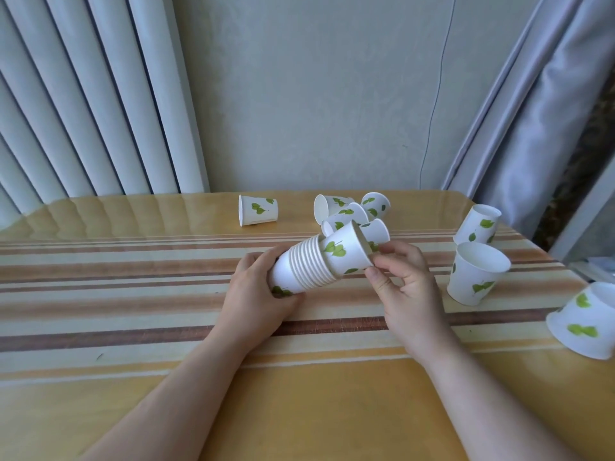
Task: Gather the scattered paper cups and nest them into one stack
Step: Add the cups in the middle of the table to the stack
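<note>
Head view: left hand grip clamped round nested cup stack, tilted above striped counter; right hand fingertips pinch base of top cup; loose cups behind, upright cup right.

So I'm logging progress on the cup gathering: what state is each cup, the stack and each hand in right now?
Stack: nested, tilted, held off the table.
Top cup: partly seated in stack.
Left hand: gripping stack's base.
Right hand: pinching top cup's bottom end.
Far-left cup: on its side.
Cluster of cups: lying jumbled.
Upright cup: standing, empty.
Inverted cup: upside down.
Edge cup: upside down, tilted.
</note>
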Motion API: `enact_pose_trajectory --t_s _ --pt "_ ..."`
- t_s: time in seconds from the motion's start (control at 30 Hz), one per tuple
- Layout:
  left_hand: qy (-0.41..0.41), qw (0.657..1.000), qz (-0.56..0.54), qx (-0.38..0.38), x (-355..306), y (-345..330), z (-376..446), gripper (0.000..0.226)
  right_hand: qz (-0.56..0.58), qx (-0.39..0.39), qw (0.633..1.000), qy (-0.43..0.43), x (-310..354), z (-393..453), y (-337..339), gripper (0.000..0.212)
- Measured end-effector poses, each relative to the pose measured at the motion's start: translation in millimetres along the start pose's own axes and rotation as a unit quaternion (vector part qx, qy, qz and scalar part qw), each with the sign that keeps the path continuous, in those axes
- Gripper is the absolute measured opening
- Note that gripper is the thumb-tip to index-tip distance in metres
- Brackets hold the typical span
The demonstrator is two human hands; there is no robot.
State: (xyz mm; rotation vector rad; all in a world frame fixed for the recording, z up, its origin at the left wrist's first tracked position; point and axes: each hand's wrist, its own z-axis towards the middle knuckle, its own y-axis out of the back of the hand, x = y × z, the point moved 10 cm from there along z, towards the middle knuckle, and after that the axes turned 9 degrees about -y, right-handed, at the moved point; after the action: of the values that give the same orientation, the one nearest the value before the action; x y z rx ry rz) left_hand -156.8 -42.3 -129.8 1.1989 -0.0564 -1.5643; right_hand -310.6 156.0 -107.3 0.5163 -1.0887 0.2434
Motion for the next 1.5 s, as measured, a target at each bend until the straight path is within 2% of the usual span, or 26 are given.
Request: enact_pose_trajectory --t_s 0.13,0.23,0.33,0.47,0.53,0.57,0.6,0.67,0.7,0.8,0.93,1.07,1.17,1.27,1.33,1.5 --pt "0.002 1.0 -0.013 -0.002 0.6 0.0 0.5 0.078 0.078 0.039 0.996 -0.036 -6.9 -4.1 -6.0 0.054" --pt "0.012 0.999 -0.038 -0.007 4.8 1.4 0.8 0.075 0.1 -0.013 0.988 -0.121 -27.7 -3.8 3.2 0.062" --pt "0.028 0.998 -0.056 -0.021 9.2 4.0 1.6 0.069 0.046 -0.061 0.974 -0.214 -49.0 6.1 11.6 0.062" --pt "0.049 0.996 -0.065 -0.033 13.2 5.0 2.5 0.064 -0.064 0.007 0.949 -0.309 -55.5 36.9 2.7 0.102" --pt "0.051 0.996 -0.065 -0.038 14.3 4.6 2.4 0.066 -0.105 0.0 0.94 -0.326 -58.1 53.9 4.1 0.109" --pt "0.051 0.996 -0.066 -0.042 14.7 5.2 2.3 0.067 -0.117 -0.012 0.937 -0.329 -60.9 60.6 4.3 0.1" --pt "0.052 0.995 -0.07 -0.049 15.1 6.1 2.4 0.067 -0.112 -0.023 0.938 -0.327 -63.0 66.6 3.5 0.082" --pt "0.053 0.993 -0.08 -0.072 16.9 9.6 3.3 0.068 -0.072 -0.047 0.944 -0.318 -65.1 72.7 1.8 0.027" --pt "0.056 0.991 -0.085 -0.087 18.8 12.4 3.6 0.07 -0.048 -0.056 0.948 -0.31 -65.7 71.5 0.3 0.018" --pt "0.065 0.987 -0.096 -0.114 22.6 17.3 3.8 0.072 -0.013 -0.085 0.957 -0.278 -67.7 64.2 3.2 0.02" --pt "0.07 0.989 -0.08 -0.1 24.4 15.4 5.6 0.072 0.09 -0.059 0.952 -0.285 -70.0 58.2 4.3 0.02" --pt "0.073 0.993 -0.067 -0.06 23.0 8.1 3.5 0.074 0.282 0.006 0.908 -0.31 -62.8 54.6 -14.2 0.018" --pt "0.072 0.995 -0.047 -0.042 22.1 6.1 2.5 0.076 0.386 -0.013 0.882 -0.272 -50.7 57.6 -21.6 0.007" --pt "0.07 0.997 -0.024 -0.021 21.4 2.9 2.4 0.077 0.461 -0.031 0.854 -0.24 -46.4 60.8 -18.6 0.041" --pt "0.062 0.998 -0.016 -0.011 19.2 1.0 2.4 0.078 0.471 -0.015 0.852 -0.228 -43.3 59.8 -20.4 0.061" --pt "0.047 0.999 -0.012 -0.011 15.3 -0.3 2.2 0.079 0.385 0.05 0.9 -0.198 -34.0 56.6 -35.1 0.083"
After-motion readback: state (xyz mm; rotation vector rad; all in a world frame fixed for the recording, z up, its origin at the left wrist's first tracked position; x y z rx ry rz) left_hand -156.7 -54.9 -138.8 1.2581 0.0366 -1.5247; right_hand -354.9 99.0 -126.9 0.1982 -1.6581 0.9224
